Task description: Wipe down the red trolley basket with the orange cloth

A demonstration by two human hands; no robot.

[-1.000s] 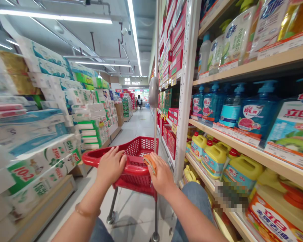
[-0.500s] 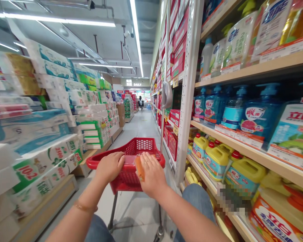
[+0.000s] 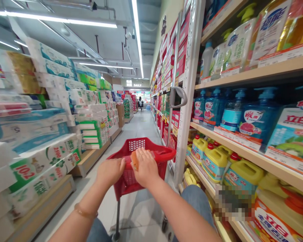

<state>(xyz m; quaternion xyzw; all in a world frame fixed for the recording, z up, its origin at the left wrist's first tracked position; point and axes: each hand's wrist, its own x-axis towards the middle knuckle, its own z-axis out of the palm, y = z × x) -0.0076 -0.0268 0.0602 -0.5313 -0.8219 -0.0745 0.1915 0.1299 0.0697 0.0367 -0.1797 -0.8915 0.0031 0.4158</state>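
A red plastic shopping cart basket [image 3: 164, 155] on a wheeled metal frame stands in the aisle in front of me. My left hand [image 3: 110, 171] grips the near rim of the basket, fingers curled over it. My right hand [image 3: 145, 168] rests on the rim beside it, pressing a small orange object [image 3: 134, 160] against the basket. The cart's grey pull handle [image 3: 178, 95] sticks up on a pole at the right, close to the shelf upright.
Shelves on the right hold blue pump bottles [image 3: 252, 116] and yellow detergent jugs [image 3: 215, 161]. Stacks of tissue packs [image 3: 47, 158] line the left side. The tiled aisle floor [image 3: 138, 126] runs ahead to a distant person [image 3: 140, 102].
The basket has swung to the right toward the shelves. My right hand has slid left along the rim, closer to my left hand.
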